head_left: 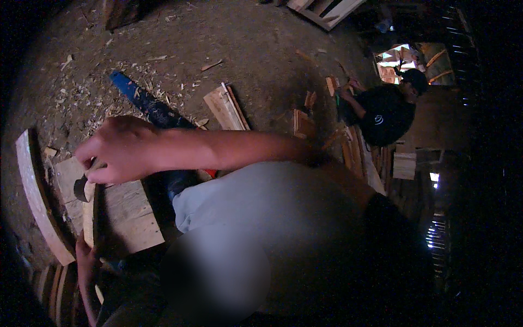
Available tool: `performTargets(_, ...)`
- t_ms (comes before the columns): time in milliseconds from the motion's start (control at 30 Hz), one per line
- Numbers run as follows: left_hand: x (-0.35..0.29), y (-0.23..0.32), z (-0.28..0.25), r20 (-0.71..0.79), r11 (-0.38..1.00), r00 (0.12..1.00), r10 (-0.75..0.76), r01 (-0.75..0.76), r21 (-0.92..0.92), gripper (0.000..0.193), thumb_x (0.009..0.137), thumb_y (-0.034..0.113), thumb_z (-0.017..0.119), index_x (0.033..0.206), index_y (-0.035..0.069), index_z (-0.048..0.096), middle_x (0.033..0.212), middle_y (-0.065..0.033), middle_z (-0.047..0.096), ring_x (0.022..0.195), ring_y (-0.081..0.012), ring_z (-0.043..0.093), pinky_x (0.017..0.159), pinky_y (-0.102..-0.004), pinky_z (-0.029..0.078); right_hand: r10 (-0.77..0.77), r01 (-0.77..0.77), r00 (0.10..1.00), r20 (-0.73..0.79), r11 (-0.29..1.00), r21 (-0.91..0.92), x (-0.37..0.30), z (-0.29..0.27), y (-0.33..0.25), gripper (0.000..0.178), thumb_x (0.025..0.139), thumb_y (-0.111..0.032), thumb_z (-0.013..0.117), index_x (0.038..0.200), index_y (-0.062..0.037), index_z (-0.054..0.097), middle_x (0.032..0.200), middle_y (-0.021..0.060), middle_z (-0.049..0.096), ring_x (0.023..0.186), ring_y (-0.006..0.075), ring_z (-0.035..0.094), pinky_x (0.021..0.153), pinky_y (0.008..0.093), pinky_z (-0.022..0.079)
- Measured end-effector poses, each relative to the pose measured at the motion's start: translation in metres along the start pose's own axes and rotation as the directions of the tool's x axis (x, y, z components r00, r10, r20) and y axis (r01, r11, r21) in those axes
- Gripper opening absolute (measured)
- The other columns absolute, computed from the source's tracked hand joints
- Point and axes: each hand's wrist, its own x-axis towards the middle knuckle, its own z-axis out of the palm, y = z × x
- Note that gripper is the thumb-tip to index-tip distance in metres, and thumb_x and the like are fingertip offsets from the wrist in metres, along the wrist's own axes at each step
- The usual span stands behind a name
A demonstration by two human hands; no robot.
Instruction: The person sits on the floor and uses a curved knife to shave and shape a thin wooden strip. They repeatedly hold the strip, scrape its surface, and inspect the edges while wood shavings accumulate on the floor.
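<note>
My right hand [122, 150] reaches across the view with its fingers closed round a short tool. The tool's dark, rounded head [80, 188] sits against the upper end of a narrow, pale wood strip [90, 220]; its exact kind is hard to make out. Lower down, my left hand [87, 260] grips that strip, its fingers partly in shadow. Beside the strip lies a wide, light wooden board [126, 212]. A long, slightly curved plank [44, 201] stands on the other side.
Wood shavings [87, 87] cover the earthen floor near my leg [144, 101]. Offcuts [226, 106] and a block [303, 124] lie farther off. Another person [381, 117] in dark clothes works beside long timbers [357, 155]. Several boards [54, 291] stand at lower left; a wooden frame [329, 13] lies at the top.
</note>
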Motion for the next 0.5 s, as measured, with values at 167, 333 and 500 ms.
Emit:
performTargets(167, -0.016, 0.044, 0.013, -0.169, 0.933, 0.97, -0.173, 0.216, 0.288, 0.057, 0.081, 0.018, 0.068, 0.128, -0.004, 0.045, 0.107, -0.0145, 0.062, 0.093, -0.0191, 0.061, 0.08, -0.0322, 0.051, 0.114, -0.131, 0.991, 0.075, 0.95, 0.284, 0.002, 0.012, 0.017, 0.026, 0.076, -0.027, 0.07, 0.083, -0.0035, 0.064, 0.077, 0.0137, 0.064, 0.072, 0.0204, 0.063, 0.068, 0.0343, 0.049)
performTargets(333, -0.01, 0.043, 0.01, -0.106, 0.932, 0.993, -0.053, 0.087, 0.352, 0.05, 0.08, 0.03, 0.067, 0.12, 0.002, 0.055, 0.1, -0.0163, 0.066, 0.09, -0.0226, 0.063, 0.081, -0.0352, 0.048, 0.264, -0.285, 0.958, 0.113, 0.921, 0.267, 0.003, 0.012, 0.031, 0.018, 0.083, -0.019, 0.07, 0.086, -0.0024, 0.063, 0.084, 0.0028, 0.063, 0.078, 0.0094, 0.057, 0.075, 0.0265, 0.046)
performTargets(500, -0.012, 0.047, 0.016, -0.08, 0.961, 0.996, -0.028, 0.049, 0.273, 0.044, 0.08, 0.027, 0.066, 0.116, 0.003, 0.057, 0.088, -0.0123, 0.066, 0.078, -0.0167, 0.061, 0.073, -0.0333, 0.048, 0.27, -0.263, 0.963, -0.01, 0.945, 0.194, 0.006, 0.0, 0.012, 0.017, 0.083, -0.016, 0.07, 0.09, -0.0021, 0.064, 0.085, 0.0049, 0.066, 0.081, 0.0114, 0.061, 0.075, 0.0263, 0.049)
